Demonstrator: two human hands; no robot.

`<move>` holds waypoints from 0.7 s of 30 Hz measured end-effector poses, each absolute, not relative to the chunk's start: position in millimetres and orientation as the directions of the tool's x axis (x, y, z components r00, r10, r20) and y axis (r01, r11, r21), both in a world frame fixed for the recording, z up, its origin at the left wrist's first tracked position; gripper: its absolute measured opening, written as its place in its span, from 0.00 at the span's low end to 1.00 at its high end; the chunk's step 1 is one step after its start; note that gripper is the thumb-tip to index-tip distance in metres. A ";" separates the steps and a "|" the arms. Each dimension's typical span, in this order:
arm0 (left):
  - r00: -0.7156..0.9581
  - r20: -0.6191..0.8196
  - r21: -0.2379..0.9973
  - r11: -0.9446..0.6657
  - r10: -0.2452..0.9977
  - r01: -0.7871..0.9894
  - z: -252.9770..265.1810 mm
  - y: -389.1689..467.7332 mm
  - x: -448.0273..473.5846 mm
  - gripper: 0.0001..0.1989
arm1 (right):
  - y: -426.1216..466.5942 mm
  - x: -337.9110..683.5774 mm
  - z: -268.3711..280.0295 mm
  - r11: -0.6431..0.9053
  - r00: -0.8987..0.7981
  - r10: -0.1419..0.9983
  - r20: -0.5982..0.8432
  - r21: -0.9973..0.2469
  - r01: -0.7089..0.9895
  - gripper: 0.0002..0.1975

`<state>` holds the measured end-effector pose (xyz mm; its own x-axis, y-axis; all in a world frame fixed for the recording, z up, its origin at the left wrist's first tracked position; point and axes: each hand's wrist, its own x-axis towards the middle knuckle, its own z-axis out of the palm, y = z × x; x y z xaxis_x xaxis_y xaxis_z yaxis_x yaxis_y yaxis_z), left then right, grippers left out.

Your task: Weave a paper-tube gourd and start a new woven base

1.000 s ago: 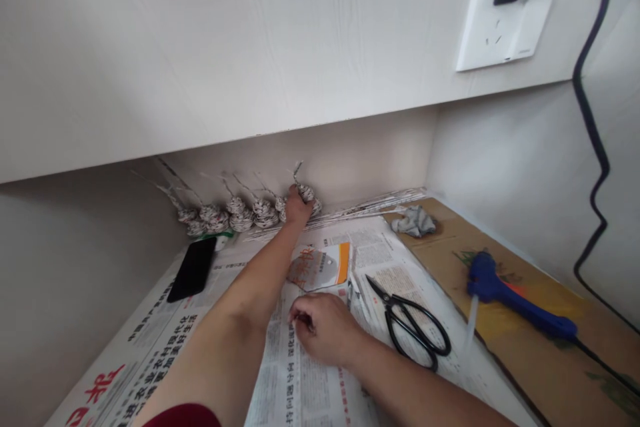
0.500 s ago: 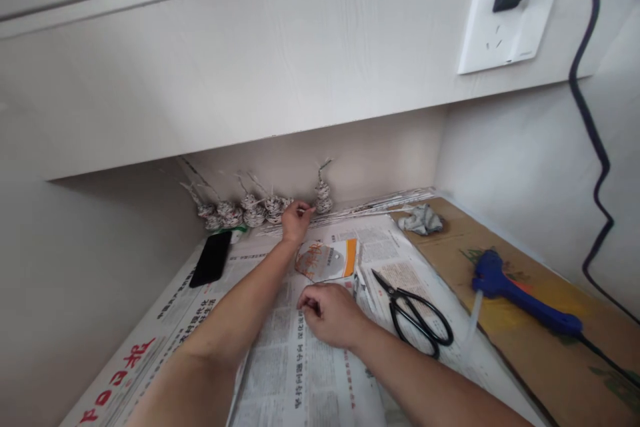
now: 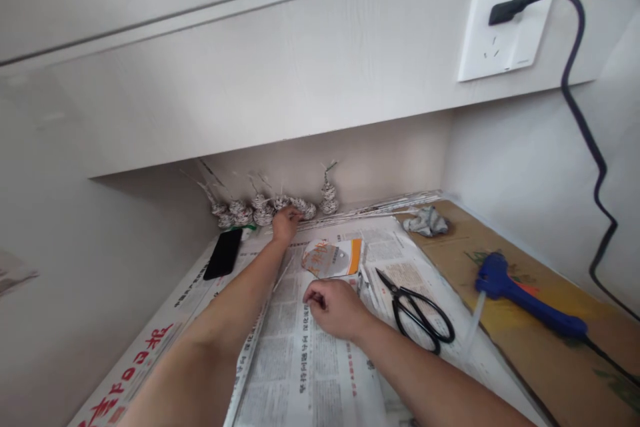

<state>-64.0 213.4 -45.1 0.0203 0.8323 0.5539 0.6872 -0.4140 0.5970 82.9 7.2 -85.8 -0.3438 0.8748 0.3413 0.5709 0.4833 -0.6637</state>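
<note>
My left hand [image 3: 287, 224] reaches to the back of the surface, beside a gourd-shaped woven paper piece [image 3: 304, 207] that lies on its side. Its fingers are bent together; whatever is between them is too small to make out. Thin rolled paper sticks [image 3: 370, 209] run along the back, just right of this hand. My right hand [image 3: 334, 307] rests curled on the newspaper [image 3: 285, 347], fingers closed, their contents hidden. Just beyond it is a torn white-and-orange card [image 3: 333, 257]. Another woven paper gourd [image 3: 329, 197] stands upright against the back wall.
Several more woven gourds [image 3: 263, 210] stand at the back left, behind a black phone [image 3: 223, 254]. Black-handled scissors [image 3: 419, 310] lie right of my right hand. A blue glue gun [image 3: 530, 300] and a crumpled grey cloth [image 3: 427, 221] are on the cardboard [image 3: 465, 233]. A low panel [image 3: 280, 87] overhangs the back.
My left hand has shifted slightly left, away from the upright gourd, uncovering the gourd on its side. The view has moved a little. My right hand stays curled in place.
</note>
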 end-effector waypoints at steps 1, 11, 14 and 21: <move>0.031 0.552 0.590 -0.418 0.833 0.691 -43.5 217.8 -62.3 0.05 | 7.4 82.8 -85.7 0.478 -0.340 0.878 0.337 -0.668 0.570 0.11; 0.096 0.539 0.566 -0.444 0.837 0.695 -39.9 227.9 -45.8 0.07 | 8.0 83.1 -87.0 0.482 -0.329 0.876 0.354 -0.683 0.549 0.09; 0.090 0.543 0.574 -0.447 0.835 0.686 -41.3 221.0 -49.2 0.05 | 8.1 83.0 -87.3 0.485 -0.329 0.874 0.358 -0.681 0.548 0.09; 0.060 0.492 0.645 -0.409 0.869 0.646 -41.3 205.4 -56.8 0.04 | 8.0 82.6 -88.2 0.485 -0.324 0.874 0.362 -0.698 0.527 0.11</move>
